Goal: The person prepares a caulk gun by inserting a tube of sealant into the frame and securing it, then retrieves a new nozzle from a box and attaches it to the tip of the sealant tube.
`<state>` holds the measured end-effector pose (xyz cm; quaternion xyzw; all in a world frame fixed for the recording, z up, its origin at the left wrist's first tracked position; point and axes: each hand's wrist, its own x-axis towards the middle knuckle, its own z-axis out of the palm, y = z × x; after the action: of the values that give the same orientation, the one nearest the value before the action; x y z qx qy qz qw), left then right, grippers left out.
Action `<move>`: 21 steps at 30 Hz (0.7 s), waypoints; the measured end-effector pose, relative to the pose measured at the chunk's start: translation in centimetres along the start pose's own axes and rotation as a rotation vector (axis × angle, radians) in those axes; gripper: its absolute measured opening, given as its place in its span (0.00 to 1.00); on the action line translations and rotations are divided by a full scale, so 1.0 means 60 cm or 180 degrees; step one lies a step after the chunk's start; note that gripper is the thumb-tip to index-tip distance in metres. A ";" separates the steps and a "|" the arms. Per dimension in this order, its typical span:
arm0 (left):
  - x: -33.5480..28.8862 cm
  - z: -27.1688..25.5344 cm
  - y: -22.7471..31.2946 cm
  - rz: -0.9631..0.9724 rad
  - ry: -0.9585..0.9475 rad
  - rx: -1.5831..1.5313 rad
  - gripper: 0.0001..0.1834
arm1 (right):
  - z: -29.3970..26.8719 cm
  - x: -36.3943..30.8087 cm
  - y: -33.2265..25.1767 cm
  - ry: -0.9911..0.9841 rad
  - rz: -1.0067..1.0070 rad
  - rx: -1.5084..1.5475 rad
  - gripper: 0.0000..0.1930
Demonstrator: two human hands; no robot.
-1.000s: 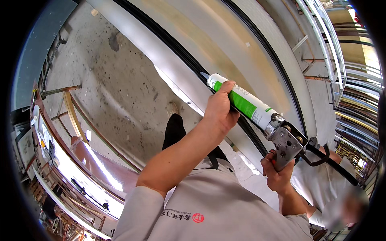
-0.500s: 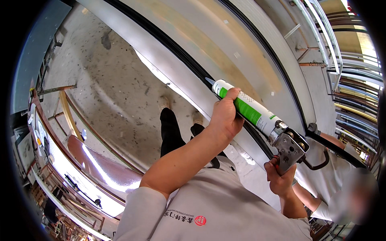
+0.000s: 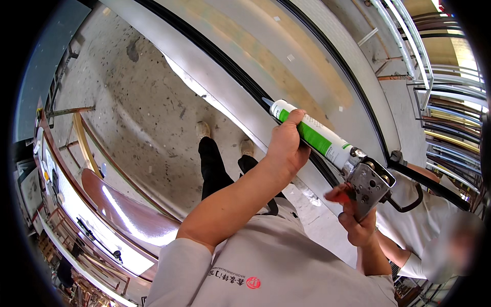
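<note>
A caulking gun (image 3: 369, 185) with a white and green sealant cartridge (image 3: 327, 141) lies slantwise across my front. My left hand (image 3: 287, 143) is wrapped round the cartridge, thumb on top. At the rear, my right hand (image 3: 359, 226) grips the gun's handle; its forefinger is lifted away from the grip and smeared by motion near a red part. The pale nozzle (image 3: 267, 102) points up and left, its tip at the black edge strip (image 3: 225, 60) of a large flat panel (image 3: 279, 64). Whether the tip touches the strip I cannot tell.
Another person's gloved hand (image 3: 397, 157) is at the panel's right end, by a second black strip (image 3: 353, 77). Racks of long profiles (image 3: 452, 128) stand at the right. On the left are a workbench (image 3: 110, 230) and a stained concrete floor (image 3: 148, 102).
My right forefinger has lifted out from the handle. The gun's rear has shifted slightly to the right, while my left hand stays round the cartridge. The nozzle has barely moved.
</note>
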<state>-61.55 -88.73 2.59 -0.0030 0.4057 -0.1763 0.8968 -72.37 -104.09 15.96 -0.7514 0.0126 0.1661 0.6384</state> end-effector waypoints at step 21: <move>-0.003 -0.022 -0.094 0.0165 -0.0100 0.0010 0.11 | -0.103 -0.071 0.049 -0.0003 0.0153 0.0000 0.10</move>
<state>-64.40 -93.77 2.66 0.0062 0.3912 -0.1537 0.9074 -75.60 -111.38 15.10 -0.7508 0.0303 0.1817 0.6343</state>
